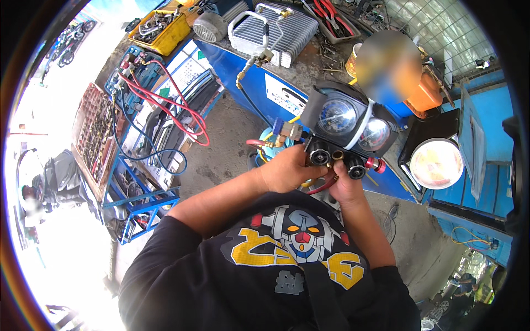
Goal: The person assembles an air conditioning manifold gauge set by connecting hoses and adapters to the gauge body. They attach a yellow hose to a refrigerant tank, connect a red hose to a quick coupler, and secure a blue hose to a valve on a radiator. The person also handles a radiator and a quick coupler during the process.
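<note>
Over the bench edge I hold a manifold gauge set (349, 122) with two round dials in a dark housing and a pale strap across it. My left hand (288, 167) is closed round its lower left side, beside a black valve knob (319, 154). My right hand (348, 185) grips it from below, thumb up by the brass port between the two black knobs. A red coupler (376, 164) sticks out at the right end. A red hose (324, 186) curves beneath my hands. Left of the gauges is a brass fitting with a blue cap (286, 131).
A finned metal coil unit (279, 36) with pipes lies on the blue-fronted bench. Red-handled pliers (329, 21) sit in a tray behind it. Red and blue hoses (185, 113) hang off a tool cart at left. A white round tub (436, 164) and orange container (424, 96) stand right.
</note>
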